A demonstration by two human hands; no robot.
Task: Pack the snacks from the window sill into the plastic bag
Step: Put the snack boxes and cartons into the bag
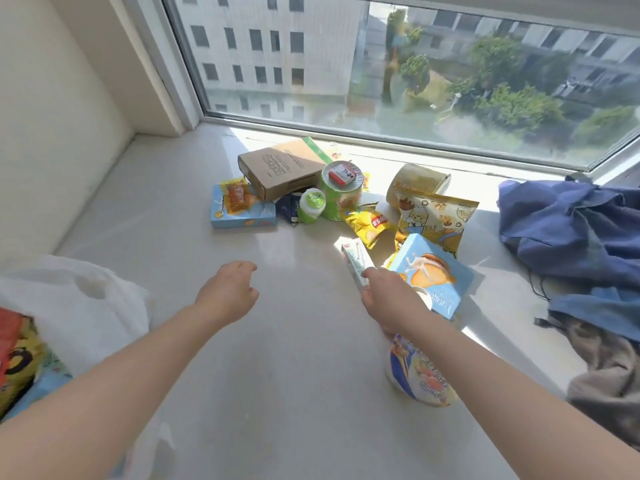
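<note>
One packet (356,259) gripped in right hand (391,299); left hand (230,292) loosely curled.

I see right hand (389,301) gripping slim box (356,261), centre-right; left hand (228,292) loose, centre; bag (86,306) lower left.

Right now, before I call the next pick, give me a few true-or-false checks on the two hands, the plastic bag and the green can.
1. The right hand grips a slim white box. True.
2. The left hand holds a snack. False: it holds nothing and hovers over the sill.
3. The plastic bag is empty. False: coloured packets show inside it.
4. A small red and white packet sits on top of the green can. True.
</note>
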